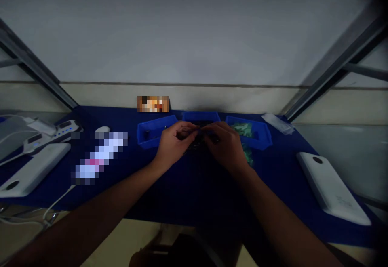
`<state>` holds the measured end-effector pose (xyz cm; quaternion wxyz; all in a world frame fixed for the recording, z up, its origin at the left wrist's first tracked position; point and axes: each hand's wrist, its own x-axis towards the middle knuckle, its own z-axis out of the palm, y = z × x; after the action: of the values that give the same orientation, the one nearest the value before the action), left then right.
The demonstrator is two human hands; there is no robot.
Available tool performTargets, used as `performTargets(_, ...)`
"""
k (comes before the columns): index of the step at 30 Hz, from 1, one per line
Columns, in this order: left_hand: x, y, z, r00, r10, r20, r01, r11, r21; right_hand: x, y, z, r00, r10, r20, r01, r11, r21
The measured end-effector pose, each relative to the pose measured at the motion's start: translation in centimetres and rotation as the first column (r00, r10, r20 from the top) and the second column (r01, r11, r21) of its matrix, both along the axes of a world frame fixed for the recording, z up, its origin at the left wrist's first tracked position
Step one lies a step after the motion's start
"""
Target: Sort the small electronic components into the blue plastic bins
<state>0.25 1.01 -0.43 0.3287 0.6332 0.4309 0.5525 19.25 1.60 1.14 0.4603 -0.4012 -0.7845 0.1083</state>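
Note:
My left hand (177,139) and my right hand (227,144) meet over the middle of the table, fingertips pinched close together. Whatever lies between them is small and dark, too dim to make out. Beneath the fingers is a dark cluster of small items (197,145), partly covered by the hands. Behind them stands a blue middle bin (201,116), mostly hidden. A left blue bin (147,141), beside my left hand, has a few small dark bits inside. Green packets (242,129) lie in the right blue bin (263,139), and more green material (249,156) shows beside my right wrist.
A white power bank (333,188) lies at the right, another power bank (36,170) at the left near a power strip (54,133) with cables. A blurred-out phone-like object (100,158), a white mouse-shaped item (102,131) and a clear plastic packet (278,123) rest on the blue table (169,194).

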Motion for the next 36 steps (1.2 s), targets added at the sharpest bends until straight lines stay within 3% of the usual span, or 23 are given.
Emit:
performTargets(5,-0.10,0.19,0.34,1.000,-0.009,0.029,0.009,1.000,-0.012,-0.15,0.07,-0.35,0.999,0.045,-0.021,-0.048,0.991,-0.127)
performTargets(8,-0.10,0.28,0.30,0.991,-0.052,0.122,0.054,0.998,-0.013,-0.26,0.02,-0.35,0.995,0.046,-0.085,-0.060,0.981,-0.183)
performTargets(10,-0.11,0.21,0.22,0.988,-0.063,0.141,0.066,0.998,-0.018,-0.28,-0.03,-0.18,0.994,0.056,-0.094,-0.070,0.985,-0.157)
performTargets(17,-0.12,-0.34,-0.07,0.997,-0.016,-0.073,0.014,0.999,-0.032,-0.09,0.09,0.06,0.995,-0.040,-0.095,0.035,0.998,-0.058)
performTargets(22,-0.03,-0.26,0.03,0.995,-0.038,-0.091,0.038,0.999,-0.003,-0.17,0.15,-0.18,0.997,0.012,-0.076,-0.015,0.999,-0.038)
performTargets(30,-0.31,0.36,-0.43,0.997,-0.065,0.037,0.066,0.997,-0.035,-0.26,0.14,-0.26,0.983,0.163,-0.085,-0.169,0.983,-0.068)
performTargets(36,-0.08,0.48,-0.26,0.986,-0.051,0.157,0.055,0.998,-0.016,-0.15,-0.11,0.04,0.995,0.042,-0.089,-0.040,0.999,0.029)
